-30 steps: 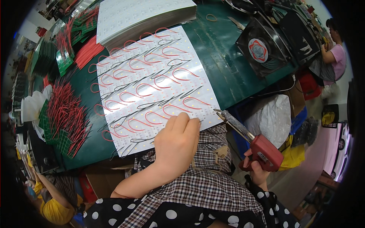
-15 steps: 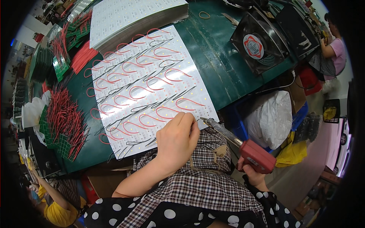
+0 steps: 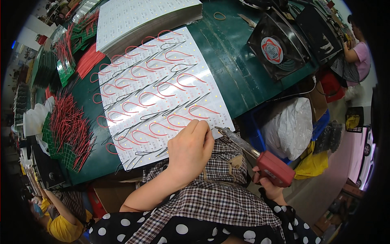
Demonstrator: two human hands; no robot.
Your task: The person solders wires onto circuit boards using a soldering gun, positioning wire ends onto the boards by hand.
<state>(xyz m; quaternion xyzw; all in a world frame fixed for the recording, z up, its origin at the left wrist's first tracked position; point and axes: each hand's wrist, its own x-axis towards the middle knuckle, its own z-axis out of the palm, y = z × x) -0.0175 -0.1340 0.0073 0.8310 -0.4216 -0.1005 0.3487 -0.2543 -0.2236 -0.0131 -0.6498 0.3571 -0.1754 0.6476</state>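
A white circuit-board panel with small yellow dots lies on the green table, with rows of curved red wires and thin black wires on it. Over its near right corner rests my left hand, the fingers closed in a pinch. What they hold, if anything, is hidden behind the knuckles. My right hand grips the red handle of a soldering gun. The gun's dark metal tip points up-left, close to the panel's near edge and just right of my left fingertips.
Behind the panel stands a thick stack of white panels. Red wires and green circuit boards are heaped at left. A black fan occupies the right side, with a plastic-wrapped bundle below. Other people sit at far right and lower left.
Both hands and the soldering gun stay nearly in place. The whole view shifts very slightly, and the person in yellow at lower left has moved an arm.
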